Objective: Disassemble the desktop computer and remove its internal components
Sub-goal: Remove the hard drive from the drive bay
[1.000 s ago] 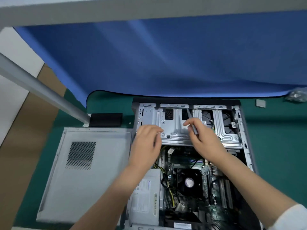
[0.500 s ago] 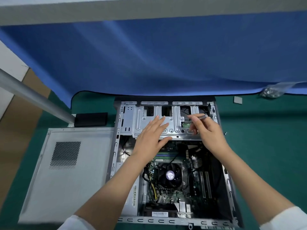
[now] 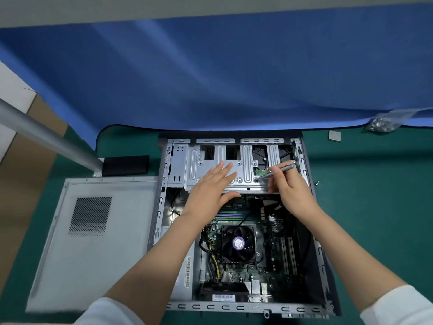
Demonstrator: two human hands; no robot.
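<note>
desktop computer case (image 3: 236, 306) lies open on its side on the green desk (image 3: 375, 207), side panel (image 3: 93, 242) off and flat just left of it. left hand (image 3: 208, 195) grip released, fingers straight, flat on the metal drive cage (image 3: 210, 170). right hand (image 3: 290, 193) grip pinching a grey screwdriver (image 3: 278, 171), tip on a cage screw hole. cpu fan (image 3: 237, 243) in place on the motherboard. loose screw (image 3: 316, 183) on the desk right of the case.

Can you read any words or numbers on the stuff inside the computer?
No, none can be read.
Round sticker on the CPU fan: print too blurred.
Barcode label at the case's near edge: bars show, digits too small.
Label strip on the power supply: too small and blurred.
</note>
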